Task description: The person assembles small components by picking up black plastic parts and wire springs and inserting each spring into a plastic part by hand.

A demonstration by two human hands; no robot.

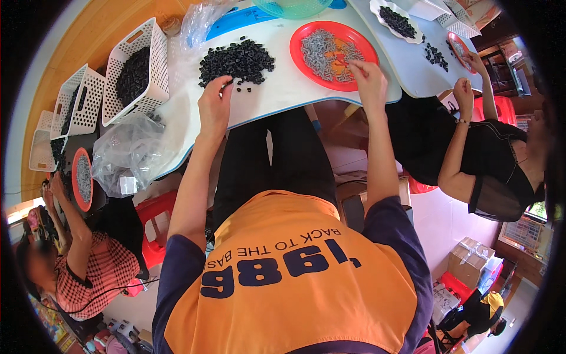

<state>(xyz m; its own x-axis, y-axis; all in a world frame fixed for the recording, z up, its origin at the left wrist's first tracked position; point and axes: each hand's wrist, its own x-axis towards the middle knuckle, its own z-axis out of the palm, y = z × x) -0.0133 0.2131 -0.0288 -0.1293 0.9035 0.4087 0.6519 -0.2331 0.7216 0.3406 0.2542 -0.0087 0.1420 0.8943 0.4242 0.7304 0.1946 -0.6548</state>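
My left hand (214, 105) pinches a small black plastic piece (226, 86) between thumb and fingertips. It is at the near edge of a heap of similar black pieces (239, 62) on the white table. At the right, my right hand (371, 81) reaches over the near right rim of a red plate (302, 71). Small grey screw-like parts (321, 53) lie spread on that plate, with bare orange showing at its middle. My right fingertips are drawn together above the grey parts; whatever they hold is too small to make out.
White perforated baskets (159, 76) with black pieces stand at the left, beside a crumpled clear plastic bag (127, 150). A green bowl (292, 7) sits at the far edge. Co-workers sit on both sides, with another red plate (457, 47) at the right and an orange-rimmed plate (75, 183) at the left.
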